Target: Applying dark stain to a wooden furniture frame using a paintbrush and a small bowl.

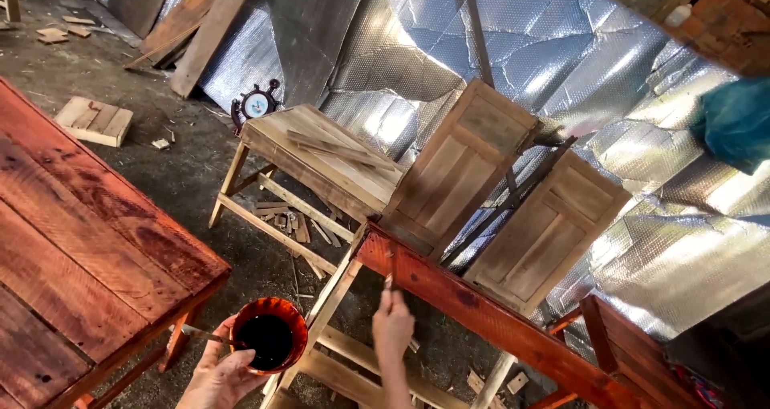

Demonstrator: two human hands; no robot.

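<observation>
dirt floor (168, 176), wood offcuts (95, 121), bare table (321, 156)

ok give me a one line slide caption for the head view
Right hand brushes red stain onto a table edge while the left hand holds a bowl of dark stain.

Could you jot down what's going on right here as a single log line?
left hand: holds round cup of dark stain | right hand: holds thin brush against red-stained wooden table edge | behind: two bare wooden panel doors
</observation>
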